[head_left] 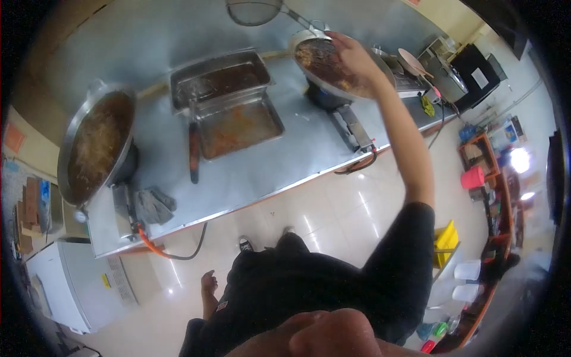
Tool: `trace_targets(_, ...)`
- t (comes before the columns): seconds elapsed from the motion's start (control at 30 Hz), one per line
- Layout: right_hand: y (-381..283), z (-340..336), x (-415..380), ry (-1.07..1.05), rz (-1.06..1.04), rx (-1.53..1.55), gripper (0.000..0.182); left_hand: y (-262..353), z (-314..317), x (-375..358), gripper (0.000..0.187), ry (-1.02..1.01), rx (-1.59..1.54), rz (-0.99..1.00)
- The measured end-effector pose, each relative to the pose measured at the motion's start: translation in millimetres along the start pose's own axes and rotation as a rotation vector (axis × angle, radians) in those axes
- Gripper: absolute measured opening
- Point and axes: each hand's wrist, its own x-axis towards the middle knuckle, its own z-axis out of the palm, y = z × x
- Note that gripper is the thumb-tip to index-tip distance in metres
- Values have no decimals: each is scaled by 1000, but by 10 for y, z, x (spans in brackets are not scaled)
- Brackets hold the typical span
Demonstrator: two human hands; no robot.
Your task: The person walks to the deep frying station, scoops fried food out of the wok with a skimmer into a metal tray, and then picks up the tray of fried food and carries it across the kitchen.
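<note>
My right hand [354,58] reaches over the right wok [380,68], which holds dark oil with brown fried bits. Its fingers are closed at the end of the handle of a wire strainer [254,12]; the exact grip is small and partly hidden. The strainer's round mesh is up and to the left, by the metal back wall. My left hand [209,284] hangs low beside my body, away from the counter, fingers slightly bent and apart, with nothing in it.
On the steel counter [250,178] are two rectangular pans [241,128], a dark-handled utensil [194,149] and a grey cloth [156,205]. A large wok [70,149] of bubbling oil stands left. Burner hoses [178,257] hang at the front edge. A white freezer [74,285] is at lower left.
</note>
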Motion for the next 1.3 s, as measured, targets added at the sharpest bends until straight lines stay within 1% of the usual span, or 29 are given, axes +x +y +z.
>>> trace_targets(0.03, 36, -221, -91, 0, 9, -8, 39, 15, 49, 58, 22, -41, -76, -16)
trace_targets(0.07, 86, -393, -120, -15, 7, -14, 39, -96, -40, 322, 21, -77, -169, -28)
trace_targets(0.1, 124, -496, -115, 0, 14, -5, 39, -233, 3, 461, 20, -114, -279, -38)
trace_targets(0.13, 178, -565, -121, 7, 24, 5, 39, -313, 104, 356, 23, -133, 219, 269)
trace_targets(0.17, 252, -585, -153, 11, 47, 18, 40, -383, 179, 473, 22, -176, 173, 198)
trace_targets(0.23, 396, -409, -175, 0, 154, 157, 40, -512, 339, 686, 23, -248, 87, 48)
trace_targets(0.27, 602, -273, -109, -54, 71, 123, 42, -414, 542, 533, 28, -455, 27, 68)
trace_targets(0.3, 729, -66, -103, -40, 38, 117, 43, -533, 834, 815, 27, -468, 477, 505)
trace_targets(0.33, 848, 144, -89, -63, 27, 208, 44, -271, 1247, 690, 26, -523, 571, 453)
trace_targets(0.37, 1104, 382, 50, -79, -43, 134, 44, 143, 1836, 239, 28, -512, 574, 341)
trace_targets(0.4, 1358, 620, 188, -89, -114, 61, 43, 650, 2452, -513, 28, -520, 430, 394)
trace_targets(0.43, 1604, 857, 321, -94, -185, -9, 43, 964, 2826, -826, 27, -540, 285, 425)
trace_targets(0.5, 1702, 1275, 397, -108, -201, -89, 43, 1557, 3394, -1001, 23, -458, 184, 538)
trace_targets(0.53, 1871, 1536, 508, -101, -227, -108, 44, 1746, 3503, -540, 23, -514, 115, 652)
trace_targets(0.57, 1930, 1746, 580, -92, -249, -126, 44, 1961, 3665, -444, 25, -525, -184, 641)
trace_targets(0.6, 1866, 1882, 579, -126, -198, -196, 45, 2197, 3841, -372, 31, -535, -472, 626)
trace_targets(0.63, 1800, 1992, 544, -147, -144, -264, 45, 2435, 3964, -188, 36, -437, -518, 589)
trace_targets(0.67, 1745, 2090, 532, -161, -86, -338, 46, 2667, 4019, 26, 42, -347, -562, 548)
trace_targets(0.73, 1762, 2288, 545, -144, -139, -368, 48, 3033, 4046, 375, 38, -240, -677, 509)
trace_targets(0.8, 1809, 2362, 528, -139, -188, -385, 49, 3113, 4173, 455, 33, -157, -795, 464)
trace_targets(0.87, 1771, 2451, 516, -130, -251, -339, 51, 3150, 4126, 465, 28, -79, -896, 462)
trace_targets(0.97, 1654, 2526, 524, -154, -139, -438, 53, 3144, 3997, 497, 24, -116, -962, 499)
trace_targets(1.07, 1593, 2632, 475, -130, -145, -433, 56, 3151, 3883, 497, 29, -17, -1040, 475)
trace_targets(1.17, 1465, 2813, 349, -139, -94, -505, 57, 3212, 3777, 523, 25, 8, -1065, 536)
trace_targets(1.27, 1444, 3152, 110, -42, -70, -440, 50, 3294, 3656, 541, 22, -12, -1171, 598)
trace_targets(1.3, 1410, 3245, 12, -58, -56, -401, 52, 3282, 3626, 560, 21, -28, -1126, 610)
